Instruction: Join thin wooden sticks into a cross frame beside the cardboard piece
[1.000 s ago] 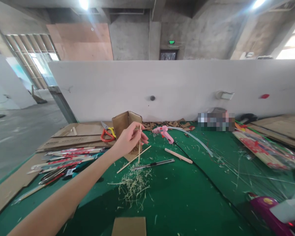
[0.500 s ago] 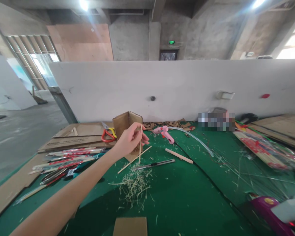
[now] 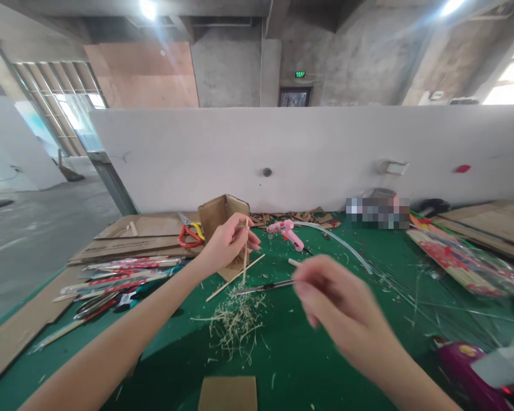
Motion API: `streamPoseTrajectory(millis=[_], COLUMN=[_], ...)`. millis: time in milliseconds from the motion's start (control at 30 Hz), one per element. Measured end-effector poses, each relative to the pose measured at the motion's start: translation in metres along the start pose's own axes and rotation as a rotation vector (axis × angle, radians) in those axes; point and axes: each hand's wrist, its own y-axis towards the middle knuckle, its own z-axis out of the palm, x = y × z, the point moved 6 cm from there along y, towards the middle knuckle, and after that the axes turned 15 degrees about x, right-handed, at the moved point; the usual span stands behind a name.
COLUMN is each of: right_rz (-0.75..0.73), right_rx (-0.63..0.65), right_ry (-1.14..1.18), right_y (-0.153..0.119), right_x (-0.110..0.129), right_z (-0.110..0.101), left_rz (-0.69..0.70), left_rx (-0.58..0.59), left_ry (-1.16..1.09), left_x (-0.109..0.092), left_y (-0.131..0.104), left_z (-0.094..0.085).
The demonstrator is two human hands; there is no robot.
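Note:
My left hand is closed in a pinch around a thin wooden stick, which points down towards a heap of wood shavings. Another thin stick lies slantwise on the green table just behind the heap. My right hand, blurred by motion, hovers by the right end of a utility knife. Its fingers are curled, and whether they touch the knife I cannot tell. Behind that hand a thick wooden rod shows only its left tip. A folded cardboard piece stands behind my left hand.
A pink glue gun lies beyond my right hand. To the left are scissors, packaged sticks and cardboard sheets. A small cardboard piece lies at the near edge. A purple device sits at the right.
My right hand has come into view from the lower right and now covers the knife's right end and most of the thick rod. My left hand stays in place with the stick.

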Motion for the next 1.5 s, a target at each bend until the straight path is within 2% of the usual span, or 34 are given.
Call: streamPoseTrajectory(millis=[100,167,267,400,633,733,900,1067,1133,1300,1433,1500], right_rz=[0.085,0.116,0.094,0.044,0.079,0.05,-0.013,-0.017,-0.021,-0.093,-0.015,-0.01], right_rx=[0.137,0.157,0.11,0.038,0.002,-0.008,-0.08,-0.097,-0.087,0.054,-0.044,-0.043], right_ry=[0.036,-0.092,-0.319,-0.406,-0.521,-0.558,-0.649,-0.678,-0.683,-0.673,-0.686,-0.69], right_y=[0.043,0.059,0.064,0.057,0.057,0.058,0.064,0.066,0.063,0.061,0.062,0.061], right_x=[-0.029,-0.048,-0.067,-0.075,-0.072,-0.064,-0.045,-0.039,-0.038,-0.034,-0.036,-0.037], right_z=[0.022,0.039,0.061,0.072,0.071,0.071,0.063,0.058,0.06,0.075,0.066,0.065], left_rz=[-0.003,0.006,0.019,0.037,0.078,0.065,0.067,0.067,0.068,0.055,0.055,0.063], left_rx=[-0.028,-0.054,-0.089,-0.103,-0.133,-0.127,-0.055,-0.015,-0.027,-0.049,-0.062,-0.057], left_ry=[0.031,0.086,0.155,0.163,0.175,0.143,0.145,0.179,0.181,0.171,0.167,0.149], left_x=[0.001,-0.001,-0.002,-0.002,-0.006,-0.007,-0.013,-0.016,-0.015,-0.011,-0.009,-0.009], left_y=[0.002,0.002,0.003,0.003,0.001,0.001,0.0,-0.001,-0.001,0.001,0.0,0.0], left_z=[-0.004,-0.008,-0.013,-0.013,-0.01,-0.008,-0.003,-0.001,-0.001,-0.001,-0.003,-0.004])
